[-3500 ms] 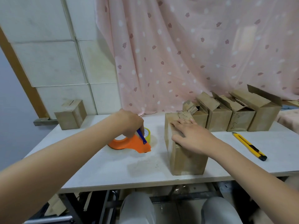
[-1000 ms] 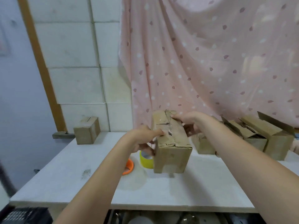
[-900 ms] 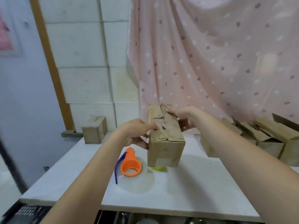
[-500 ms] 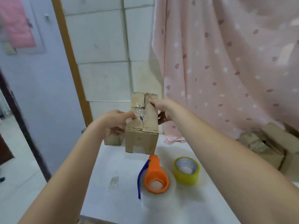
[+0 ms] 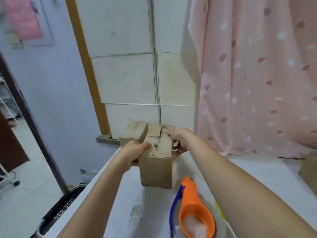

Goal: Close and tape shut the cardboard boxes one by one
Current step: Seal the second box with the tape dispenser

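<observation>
A taped cardboard box (image 5: 157, 167) stands on the white table (image 5: 120, 203) near its far left corner, clear tape along its top seam. My left hand (image 5: 134, 152) grips its left side, thumb on top. My right hand (image 5: 178, 141) holds its right side, fingers over the top edge. A second closed cardboard box (image 5: 133, 133) sits right behind it on the left, against the wall. The orange tape dispenser (image 5: 195, 210) with a blue handle lies on the table near my right forearm.
A yellow tape roll (image 5: 220, 212) peeks out beside my right forearm. Another cardboard box (image 5: 308, 170) shows at the right edge. A pink curtain (image 5: 257, 74) hangs behind. The table's left edge drops to the floor, where a dark crate (image 5: 58, 208) stands.
Both hands carried the taped box from the table's middle to the left and lowered it next to the other closed box. The dispenser was let go earlier and stays on the table.
</observation>
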The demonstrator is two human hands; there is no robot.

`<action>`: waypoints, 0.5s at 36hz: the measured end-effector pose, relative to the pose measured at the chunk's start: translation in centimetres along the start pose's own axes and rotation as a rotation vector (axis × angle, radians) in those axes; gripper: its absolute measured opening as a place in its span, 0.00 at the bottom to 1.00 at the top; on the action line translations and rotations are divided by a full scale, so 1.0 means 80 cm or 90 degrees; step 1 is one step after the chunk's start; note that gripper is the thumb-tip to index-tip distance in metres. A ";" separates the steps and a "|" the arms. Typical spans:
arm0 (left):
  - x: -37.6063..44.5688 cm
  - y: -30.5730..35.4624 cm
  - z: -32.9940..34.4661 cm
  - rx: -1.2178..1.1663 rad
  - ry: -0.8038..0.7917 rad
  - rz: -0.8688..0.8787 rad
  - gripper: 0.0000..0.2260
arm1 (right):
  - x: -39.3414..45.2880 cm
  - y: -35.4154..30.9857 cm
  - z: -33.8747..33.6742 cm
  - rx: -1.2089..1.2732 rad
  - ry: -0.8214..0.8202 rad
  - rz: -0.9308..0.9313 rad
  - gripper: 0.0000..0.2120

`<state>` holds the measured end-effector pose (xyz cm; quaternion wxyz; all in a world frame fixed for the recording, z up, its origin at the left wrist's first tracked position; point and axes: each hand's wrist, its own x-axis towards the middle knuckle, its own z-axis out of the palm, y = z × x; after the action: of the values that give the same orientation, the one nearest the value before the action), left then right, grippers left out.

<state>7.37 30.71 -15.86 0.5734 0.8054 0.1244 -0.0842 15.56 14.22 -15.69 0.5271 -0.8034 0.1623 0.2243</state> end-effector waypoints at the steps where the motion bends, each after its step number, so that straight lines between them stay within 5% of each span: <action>1: 0.004 -0.001 -0.001 0.025 0.012 0.015 0.14 | 0.007 -0.004 0.002 -0.006 0.006 -0.002 0.21; 7: 0.032 0.006 -0.004 0.477 0.309 0.217 0.21 | 0.057 -0.025 0.014 0.007 0.073 -0.018 0.20; 11: 0.062 0.007 -0.015 0.583 0.288 0.257 0.28 | 0.083 -0.036 0.018 -0.036 0.136 -0.046 0.17; 15: 0.080 0.001 -0.015 0.433 0.134 0.224 0.26 | 0.063 -0.043 0.022 -0.001 0.165 -0.053 0.12; 18: 0.081 -0.006 -0.009 0.300 0.146 0.242 0.24 | 0.068 -0.046 0.024 0.011 0.180 -0.060 0.12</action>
<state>13.43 32.19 -17.90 0.3587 0.9291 0.0123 0.0892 21.65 17.28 -16.40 0.5156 -0.8293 0.1989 0.0825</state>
